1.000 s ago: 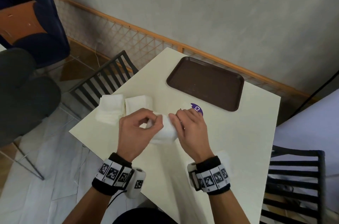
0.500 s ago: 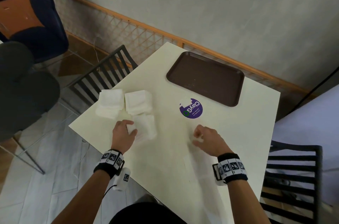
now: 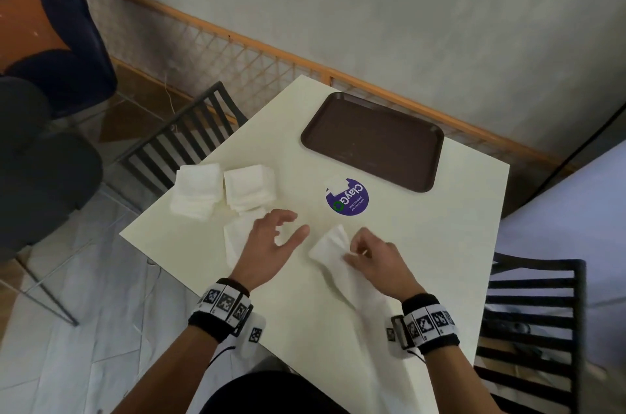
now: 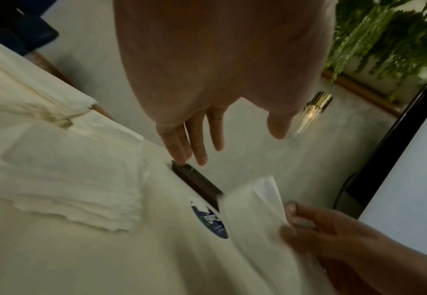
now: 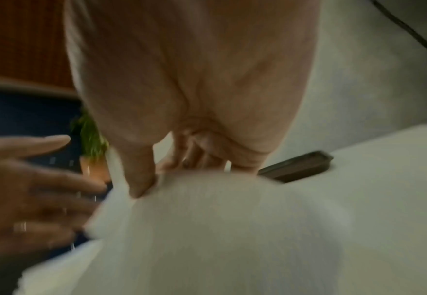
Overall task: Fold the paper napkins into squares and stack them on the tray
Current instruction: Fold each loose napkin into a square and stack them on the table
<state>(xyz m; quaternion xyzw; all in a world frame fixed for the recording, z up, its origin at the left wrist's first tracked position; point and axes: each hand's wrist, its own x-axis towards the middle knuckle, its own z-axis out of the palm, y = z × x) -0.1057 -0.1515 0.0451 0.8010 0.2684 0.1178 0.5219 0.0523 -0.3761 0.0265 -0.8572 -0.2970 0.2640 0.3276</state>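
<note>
The napkin (image 3: 333, 249) in play is a white sheet lifted at one end off the cream tabletop (image 3: 423, 244), pinched by the right hand (image 3: 376, 259) between thumb and curled fingers; its lower part trails down toward the person's near edge of the tabletop. In the right wrist view the thumb presses into the paper, though the picture is blurred. The left hand (image 3: 271, 244) hovers just beside that sheet with fingers spread and relaxed, gripping nothing. Under and beside the left hand lies a folded napkin (image 3: 237, 241) flat on the tabletop. Beyond it, near the far left corner, sit two white napkin piles (image 3: 249, 188) side by side, nearly touching. A round purple sticker (image 3: 349, 200) is on the tabletop between the hands and the brown tray (image 3: 372, 139), which lies at the far side near the wall with nothing visible on it. Dark slatted chairs (image 3: 189, 142) stand at the left and right sides.
</note>
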